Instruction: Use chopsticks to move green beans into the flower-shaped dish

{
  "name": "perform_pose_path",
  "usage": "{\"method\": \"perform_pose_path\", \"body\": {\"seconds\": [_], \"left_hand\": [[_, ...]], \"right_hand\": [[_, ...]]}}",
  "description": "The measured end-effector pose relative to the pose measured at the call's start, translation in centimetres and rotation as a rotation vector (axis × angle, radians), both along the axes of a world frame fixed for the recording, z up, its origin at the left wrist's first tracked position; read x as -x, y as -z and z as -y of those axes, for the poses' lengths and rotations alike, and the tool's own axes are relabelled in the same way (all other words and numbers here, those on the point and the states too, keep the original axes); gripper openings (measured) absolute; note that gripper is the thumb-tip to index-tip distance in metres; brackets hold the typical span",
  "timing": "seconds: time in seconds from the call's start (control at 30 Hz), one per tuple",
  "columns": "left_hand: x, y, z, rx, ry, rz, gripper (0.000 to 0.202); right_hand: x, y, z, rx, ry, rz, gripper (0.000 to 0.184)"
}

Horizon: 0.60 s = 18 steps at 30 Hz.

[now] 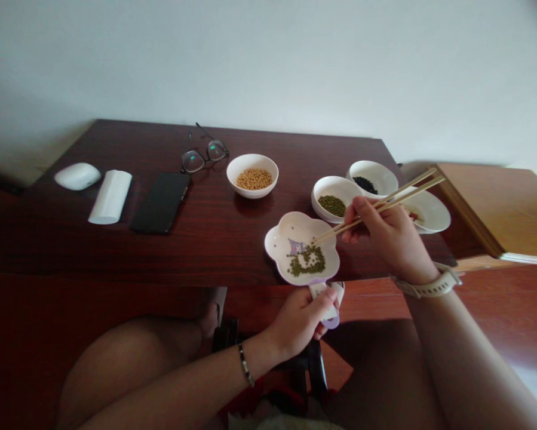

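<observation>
My right hand (391,236) is closed around a pair of wooden chopsticks (387,203). Their tips reach down to the right side of a flower-shaped white dish (277,239) that holds a patch of green beans (307,261). Whether a bean sits between the tips is too small to see. My left hand (301,319) grips the dish's handle (328,307) at the table's near edge. Just behind the dish stands a white bowl of green beans (334,199).
A bowl of yellow beans (252,175), a bowl of black beans (372,177) and a white plate (429,210) stand on the dark wooden table (214,233). Glasses (204,153), a black phone (160,202), a white case (110,196) and a white mouse (77,176) lie left. A lighter wooden surface (501,206) adjoins right.
</observation>
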<state>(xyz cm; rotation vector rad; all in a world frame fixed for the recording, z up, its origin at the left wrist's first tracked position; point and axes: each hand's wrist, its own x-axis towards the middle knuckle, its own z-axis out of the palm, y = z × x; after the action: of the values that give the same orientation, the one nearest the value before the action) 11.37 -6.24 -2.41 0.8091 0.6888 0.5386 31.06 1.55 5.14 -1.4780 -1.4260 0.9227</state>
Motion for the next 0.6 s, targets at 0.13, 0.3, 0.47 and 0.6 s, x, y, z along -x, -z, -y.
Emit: {"method": "perform_pose_path", "body": {"seconds": [0.13,0.3,0.47,0.6], "left_hand": [[-0.01,-0.03,-0.02,-0.004,0.004,0.007,0.049],[0.06,0.19,0.05,-0.018,-0.001,0.028,0.047],[0.2,0.16,0.04,-0.018,0.0,0.022,0.05],[0.16,0.03,0.0,-0.008,0.003,0.006,0.052]], "right_hand": [[0.13,0.03,0.04,0.006,0.038,-0.022,0.049],[0.05,-0.07,0.05,-0.017,0.105,-0.077,0.045],[-0.17,-0.12,0.1,-0.009,0.169,-0.165,0.044],[-0.15,-0.2,0.16,-0.003,0.108,-0.094,0.045]]}}
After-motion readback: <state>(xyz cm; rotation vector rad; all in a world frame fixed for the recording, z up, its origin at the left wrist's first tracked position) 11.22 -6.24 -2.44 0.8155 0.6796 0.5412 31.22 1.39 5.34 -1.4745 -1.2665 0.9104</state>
